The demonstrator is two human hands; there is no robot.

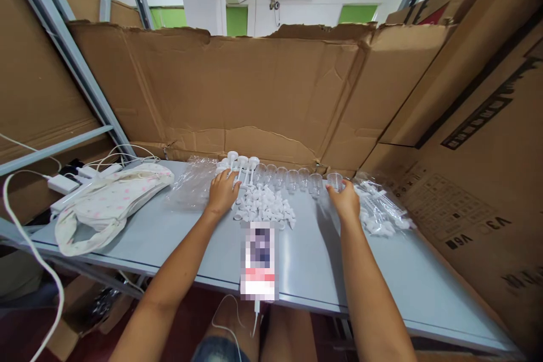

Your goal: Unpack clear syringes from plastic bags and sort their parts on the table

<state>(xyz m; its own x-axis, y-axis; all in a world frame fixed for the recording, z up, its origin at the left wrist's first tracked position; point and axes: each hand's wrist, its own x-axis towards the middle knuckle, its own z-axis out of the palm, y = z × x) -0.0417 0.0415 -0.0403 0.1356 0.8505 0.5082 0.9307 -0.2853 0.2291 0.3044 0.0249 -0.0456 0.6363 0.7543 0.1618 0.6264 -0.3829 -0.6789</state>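
My right hand (347,201) has its thumb and fingers around a small clear ribbed plastic cup (335,181), at the right end of a row. More clear cups (292,180) stand side by side to the left of it. My left hand (223,191) lies with fingers spread at the near side of several white round-headed pieces with stems (242,162); whether it touches them I cannot tell. A loose heap of small white plastic parts (267,205) is between my hands.
A phone with a blurred screen (258,260) and a cable lies at the grey table's (305,271) front edge. Clear bags lie left (193,186) and right (379,209). A spotted cloth pouch (114,198) and power strips are far left. Cardboard (254,85) walls the back.
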